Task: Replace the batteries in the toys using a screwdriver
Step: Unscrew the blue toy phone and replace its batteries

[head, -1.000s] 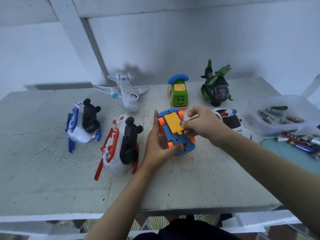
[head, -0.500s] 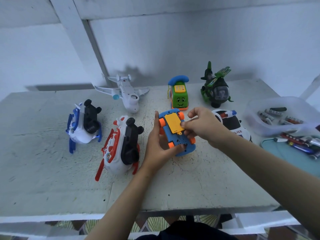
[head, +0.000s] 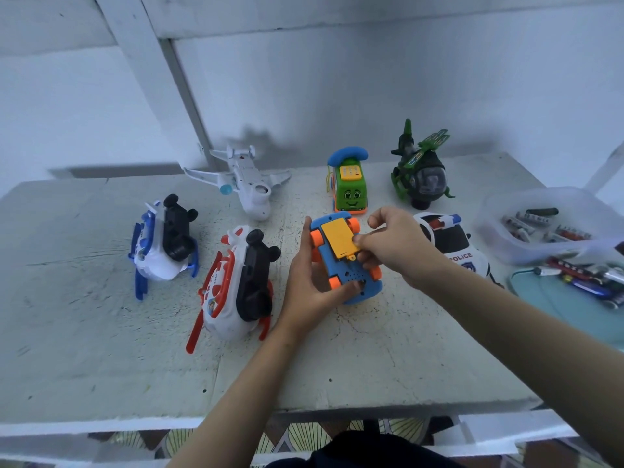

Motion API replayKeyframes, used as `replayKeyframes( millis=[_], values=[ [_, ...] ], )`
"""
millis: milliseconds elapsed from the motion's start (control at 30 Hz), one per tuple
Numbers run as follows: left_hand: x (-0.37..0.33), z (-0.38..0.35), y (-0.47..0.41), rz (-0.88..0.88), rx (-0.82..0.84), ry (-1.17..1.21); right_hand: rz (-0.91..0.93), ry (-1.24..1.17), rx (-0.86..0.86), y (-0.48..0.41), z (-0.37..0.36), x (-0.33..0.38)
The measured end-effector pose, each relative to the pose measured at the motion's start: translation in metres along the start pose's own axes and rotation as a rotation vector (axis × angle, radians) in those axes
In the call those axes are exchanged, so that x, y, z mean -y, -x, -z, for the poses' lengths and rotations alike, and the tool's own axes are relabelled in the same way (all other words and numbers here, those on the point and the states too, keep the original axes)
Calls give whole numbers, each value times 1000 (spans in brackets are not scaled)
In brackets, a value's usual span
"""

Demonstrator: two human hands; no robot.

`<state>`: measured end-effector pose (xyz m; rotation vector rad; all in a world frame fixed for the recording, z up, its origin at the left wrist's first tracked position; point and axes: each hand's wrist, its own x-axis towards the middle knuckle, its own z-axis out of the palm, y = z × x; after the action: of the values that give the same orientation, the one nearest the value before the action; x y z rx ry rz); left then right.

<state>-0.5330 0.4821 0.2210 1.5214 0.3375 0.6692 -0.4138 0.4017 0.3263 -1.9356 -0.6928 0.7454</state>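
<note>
Head view: I record the left hand (head: 310, 282) gripping the overturned blue toy car (head: 353, 276) at mid-table (head: 101, 332). The right hand (head: 395, 248) pinches its yellow battery cover (head: 339, 239), which sits in place. No screwdriver is held. I judge the other toys (head: 236, 285) pending.

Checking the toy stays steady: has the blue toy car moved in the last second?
No. The blue toy car sits just as close in front of the green phone toy as before.
</note>
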Motion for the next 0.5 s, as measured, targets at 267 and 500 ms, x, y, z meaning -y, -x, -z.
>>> replayKeyframes(
  millis=[267,500],
  values=[
    [-3,-3,4,-107,-56,-49,151,220,-22,-4,0,-3],
    [-3,-6,6,-102,-40,-51,441,462,-103,-3,-7,-8]
  ],
)
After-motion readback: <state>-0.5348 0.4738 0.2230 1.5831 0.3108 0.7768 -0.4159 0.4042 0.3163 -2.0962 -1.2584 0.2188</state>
